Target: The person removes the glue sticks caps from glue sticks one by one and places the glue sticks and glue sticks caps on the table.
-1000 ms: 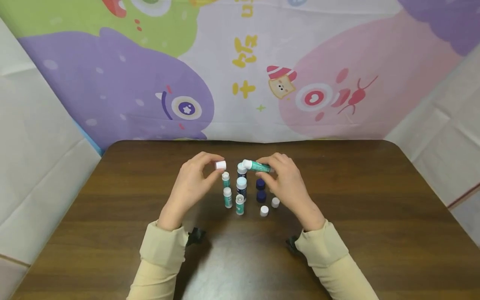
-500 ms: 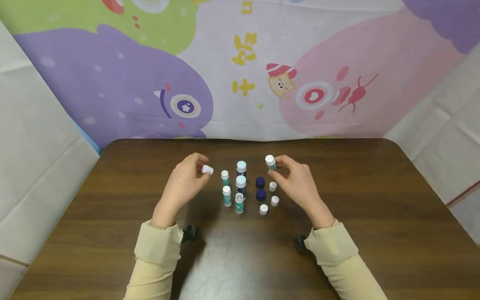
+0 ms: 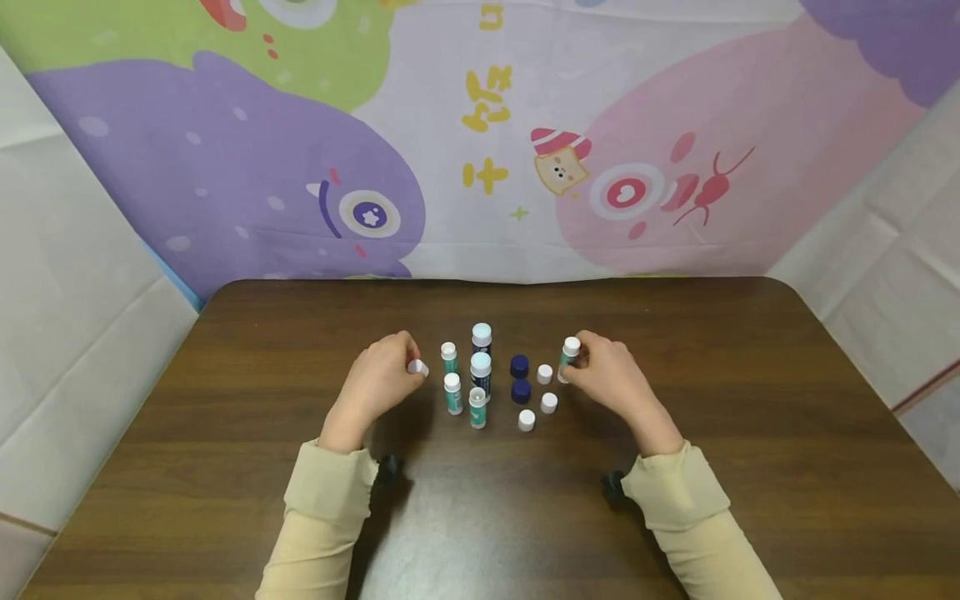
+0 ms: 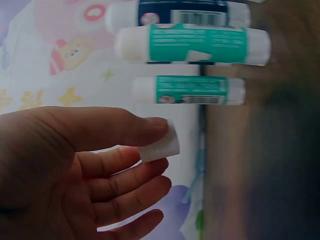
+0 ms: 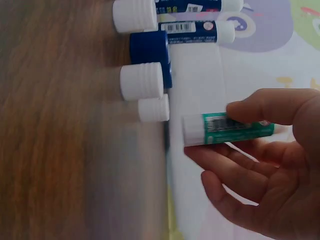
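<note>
My left hand [image 3: 377,382] pinches a small white cap [image 4: 162,147] between thumb and fingers, low over the table, left of the glue sticks. My right hand [image 3: 617,377] grips a green-labelled glue stick [image 3: 567,358] with a white top, held nearly upright to the right of the loose caps. In the right wrist view, thumb and fingers hold this glue stick around its green label; whether its base touches the table I cannot tell. Between the hands stand several other glue sticks: green ones [image 3: 477,412] and two taller navy ones [image 3: 481,383].
Right of the standing sticks lie two navy caps [image 3: 521,392] and three white caps [image 3: 527,421]. All stand on a brown wooden table [image 3: 480,533]. A cartoon-printed cloth [image 3: 450,242] hangs behind the table's far edge.
My right hand has brought the green glue stick down and to the right, turning it from lying sideways to nearly upright. My left hand has moved left and lower, still pinching the white cap.
</note>
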Demonstrator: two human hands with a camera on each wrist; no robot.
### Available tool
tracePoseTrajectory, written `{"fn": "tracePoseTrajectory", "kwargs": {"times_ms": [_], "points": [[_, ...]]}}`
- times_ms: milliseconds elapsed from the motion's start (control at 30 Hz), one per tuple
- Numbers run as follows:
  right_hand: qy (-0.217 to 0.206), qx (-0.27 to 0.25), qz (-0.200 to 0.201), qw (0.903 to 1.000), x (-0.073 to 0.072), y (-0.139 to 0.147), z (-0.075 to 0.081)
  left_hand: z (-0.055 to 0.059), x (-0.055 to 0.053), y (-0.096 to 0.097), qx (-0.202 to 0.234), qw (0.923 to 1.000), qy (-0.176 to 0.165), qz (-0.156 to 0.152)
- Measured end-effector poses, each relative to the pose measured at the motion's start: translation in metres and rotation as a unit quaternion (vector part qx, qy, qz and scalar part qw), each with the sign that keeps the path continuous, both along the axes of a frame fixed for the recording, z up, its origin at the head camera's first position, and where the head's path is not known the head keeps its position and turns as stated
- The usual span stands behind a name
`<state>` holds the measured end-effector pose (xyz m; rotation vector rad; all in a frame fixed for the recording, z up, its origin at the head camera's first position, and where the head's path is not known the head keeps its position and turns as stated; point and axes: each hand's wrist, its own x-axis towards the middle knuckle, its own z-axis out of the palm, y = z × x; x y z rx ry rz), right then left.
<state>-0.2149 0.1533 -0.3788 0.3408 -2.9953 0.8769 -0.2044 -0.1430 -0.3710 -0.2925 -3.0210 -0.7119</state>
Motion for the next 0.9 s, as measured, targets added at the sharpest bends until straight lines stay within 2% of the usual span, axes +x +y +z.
{"fn": "tracePoseTrajectory", "kwargs": {"times_ms": [167, 300, 500, 900], "points": [[-0.036, 0.02, 0.002, 0.9991, -0.003, 0.006, -0.005, -0.01, -0.003, 0.002, -0.016, 0.9994, -0.027, -0.015], [-0.066, 0.032, 0.008, 0.9973, -0.005, 0.008, -0.008, -0.017, -0.006, 0.004, -0.031, 0.9985, -0.036, -0.025], [-0.074, 0.025, 0.011, 0.9969, -0.007, 0.009, -0.012, -0.025, -0.007, 0.006, -0.048, 0.9979, -0.03, -0.031], [-0.095, 0.006, 0.013, 0.9954, -0.009, 0.013, -0.016, -0.034, -0.011, 0.007, -0.052, 0.9981, -0.021, -0.026]]}}
